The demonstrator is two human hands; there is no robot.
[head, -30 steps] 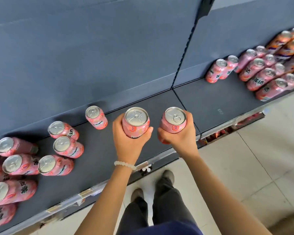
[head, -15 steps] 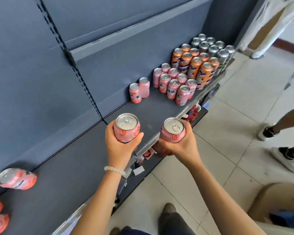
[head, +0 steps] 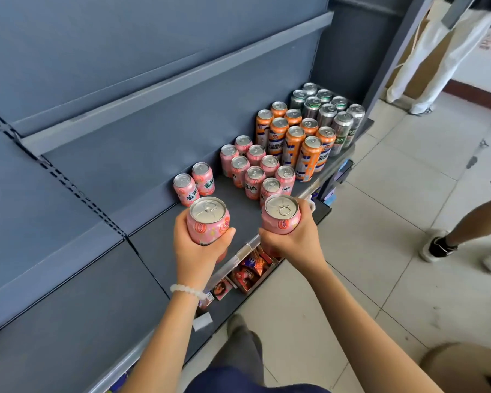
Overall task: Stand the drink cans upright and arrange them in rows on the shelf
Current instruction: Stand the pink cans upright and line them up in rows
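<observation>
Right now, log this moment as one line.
left hand: holds pink can upright | right hand: holds second pink can | shelf: pink rows unfinished

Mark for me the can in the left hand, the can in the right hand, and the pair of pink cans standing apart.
Left-hand can (head: 207, 209): head view, on its silver lid.
Right-hand can (head: 281, 207): head view, on its lid.
Separate pink pair (head: 183, 181): head view, lid of the nearer can.

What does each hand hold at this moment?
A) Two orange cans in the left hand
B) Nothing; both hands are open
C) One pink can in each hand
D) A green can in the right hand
C: the left hand grips one upright pink can, and the right hand grips another pink can.
</observation>
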